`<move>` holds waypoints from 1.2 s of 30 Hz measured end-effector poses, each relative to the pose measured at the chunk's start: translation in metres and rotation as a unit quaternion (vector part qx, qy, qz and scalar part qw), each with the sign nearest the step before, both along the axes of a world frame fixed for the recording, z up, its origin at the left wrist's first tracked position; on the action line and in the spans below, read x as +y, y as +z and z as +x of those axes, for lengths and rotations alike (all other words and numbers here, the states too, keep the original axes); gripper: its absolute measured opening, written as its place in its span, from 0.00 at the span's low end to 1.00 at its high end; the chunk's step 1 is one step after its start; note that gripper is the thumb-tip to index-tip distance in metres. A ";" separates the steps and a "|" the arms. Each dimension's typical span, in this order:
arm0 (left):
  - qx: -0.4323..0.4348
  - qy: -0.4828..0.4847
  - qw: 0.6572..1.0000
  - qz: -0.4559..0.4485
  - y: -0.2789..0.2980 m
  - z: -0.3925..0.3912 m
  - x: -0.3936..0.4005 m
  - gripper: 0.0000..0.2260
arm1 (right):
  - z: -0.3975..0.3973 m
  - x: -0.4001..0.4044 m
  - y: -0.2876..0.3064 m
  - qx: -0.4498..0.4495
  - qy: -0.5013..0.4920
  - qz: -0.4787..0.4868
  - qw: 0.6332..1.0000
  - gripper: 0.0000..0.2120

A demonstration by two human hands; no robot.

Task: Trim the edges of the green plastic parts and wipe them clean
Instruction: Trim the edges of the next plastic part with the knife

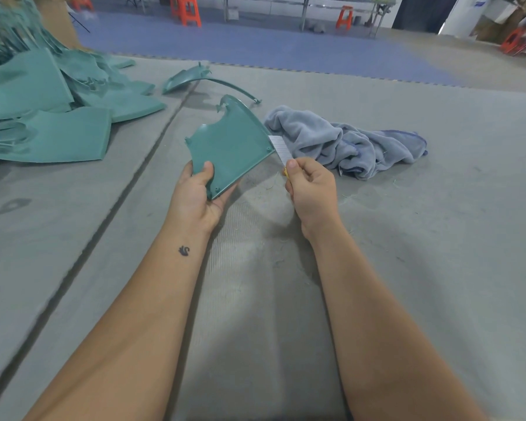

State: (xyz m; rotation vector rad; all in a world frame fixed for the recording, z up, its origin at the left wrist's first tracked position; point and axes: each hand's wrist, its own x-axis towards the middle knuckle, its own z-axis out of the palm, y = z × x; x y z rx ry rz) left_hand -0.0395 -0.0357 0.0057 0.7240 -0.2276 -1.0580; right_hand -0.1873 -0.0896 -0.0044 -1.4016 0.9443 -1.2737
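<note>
A grey matted tabletop [407, 238] fills the view, with blue floor mats and orange stools [186, 9] behind it in an open workshop room. Taking the held green part [230, 144] as landmark: far to its left lies a pile of green parts [52, 117]; just behind it, a curved green piece [195, 79]. The left hand [199, 192] grips the part's lower corner, thumb on top and fingers [222, 202] underneath, lifting it off the tabletop. At its right edge, a segmented blade [280, 148] touches the rim, pinched in the closed fingers [307, 174] of the right hand [312, 189]. Right of the part lies a crumpled grey cloth [346, 144]. No readable writing.
</note>
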 end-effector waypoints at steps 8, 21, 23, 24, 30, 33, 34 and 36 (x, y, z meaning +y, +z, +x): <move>0.003 0.016 1.000 -0.001 -0.003 0.000 0.000 0.09 | 0.003 0.004 -0.003 0.085 0.049 -0.022 0.995 0.14; 0.015 0.012 1.000 -0.016 -0.002 -0.002 0.000 0.09 | 0.002 0.000 -0.003 0.001 0.016 0.012 1.000 0.14; 0.016 0.018 1.000 -0.015 -0.002 -0.001 0.000 0.09 | 0.005 0.002 -0.004 0.020 0.030 0.000 0.999 0.14; 0.015 0.021 1.000 -0.015 -0.002 0.000 0.000 0.10 | 0.005 0.002 -0.004 0.026 0.032 -0.002 0.999 0.14; 0.012 0.024 1.000 -0.009 -0.005 0.002 0.001 0.09 | 0.003 0.002 -0.003 0.045 0.042 -0.009 0.998 0.15; 0.022 0.028 0.999 -0.010 -0.005 0.002 0.001 0.09 | 0.003 0.004 -0.001 0.051 0.046 0.001 0.998 0.15; 0.027 0.029 0.999 -0.014 -0.006 0.002 0.001 0.09 | 0.003 0.004 -0.001 0.065 0.050 -0.002 0.997 0.15; 0.033 0.031 0.999 -0.025 -0.006 0.002 0.000 0.09 | 0.006 0.007 0.000 0.130 0.066 -0.028 0.989 0.16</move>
